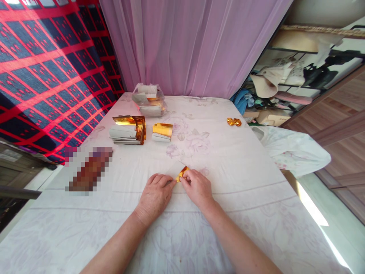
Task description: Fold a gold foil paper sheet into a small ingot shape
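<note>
Both hands rest low on the cloth-covered table, near the middle of its near half, so the surface can back the small gold-and-white foil paper they work on. The left hand lies knuckles up with its fingertips pressed together against the paper's left corner, pinning it flat; the right hand pinches the gold fold between thumb and forefinger, just beside the left fingertips, so the two grips meet on one small spot. The white part of the sheet sticks out past the fingers toward the far edge. Supplies sit out of the way toward the far left corner: a large stack of foil sheets, a smaller stack just beside it, and a plastic bag of sheets at the far edge against the curtain. Two folded gold pieces lie near the right edge, well apart. A wide stretch of bare cloth surrounds the hands on every side.
</note>
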`<state>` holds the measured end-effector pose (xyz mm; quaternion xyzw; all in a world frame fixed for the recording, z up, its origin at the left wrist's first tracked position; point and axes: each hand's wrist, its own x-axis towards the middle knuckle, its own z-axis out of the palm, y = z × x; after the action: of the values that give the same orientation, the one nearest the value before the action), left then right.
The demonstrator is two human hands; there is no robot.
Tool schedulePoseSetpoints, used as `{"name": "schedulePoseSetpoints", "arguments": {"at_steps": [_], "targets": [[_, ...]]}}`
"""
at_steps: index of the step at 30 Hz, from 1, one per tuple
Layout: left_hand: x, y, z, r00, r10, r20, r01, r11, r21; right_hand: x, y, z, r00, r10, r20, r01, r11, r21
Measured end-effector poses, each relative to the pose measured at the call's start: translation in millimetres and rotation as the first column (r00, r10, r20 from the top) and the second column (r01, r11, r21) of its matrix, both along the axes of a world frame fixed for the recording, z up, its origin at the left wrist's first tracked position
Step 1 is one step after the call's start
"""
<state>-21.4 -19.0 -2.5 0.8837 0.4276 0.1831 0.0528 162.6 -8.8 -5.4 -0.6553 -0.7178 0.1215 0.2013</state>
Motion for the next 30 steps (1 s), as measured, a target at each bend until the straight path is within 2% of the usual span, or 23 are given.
{"name": "schedulePoseSetpoints", "arguments": {"at_steps": [7, 11, 19, 30], "targets": [[1, 0, 1.6, 1.0, 0.013, 0.009, -0.012, 0.999, -0.032, 7, 1, 0.5, 0.996, 0.05, -0.08, -0.053, 0.998, -0.029], [1, 0, -0.1, 1.0, 0.011, 0.025, -0.01, 1.0, -0.028, 9, 1, -1.4, 0.994, 0.092, -0.063, -0.093, 0.996, -0.012], [-1, 1, -1.3, 0.999, 0.002, 0.035, -0.001, 0.999, -0.037, -5, -1, 4.0, 0.999, -0.016, 0.036, 0.016, 1.0, -0.012], [-2, 2, -0.7, 0.997, -0.002, 0.083, 0.005, 0.999, -0.039, 13, 11, 8.5, 0.989, 0.083, -0.125, -0.099, 0.987, -0.128]]}}
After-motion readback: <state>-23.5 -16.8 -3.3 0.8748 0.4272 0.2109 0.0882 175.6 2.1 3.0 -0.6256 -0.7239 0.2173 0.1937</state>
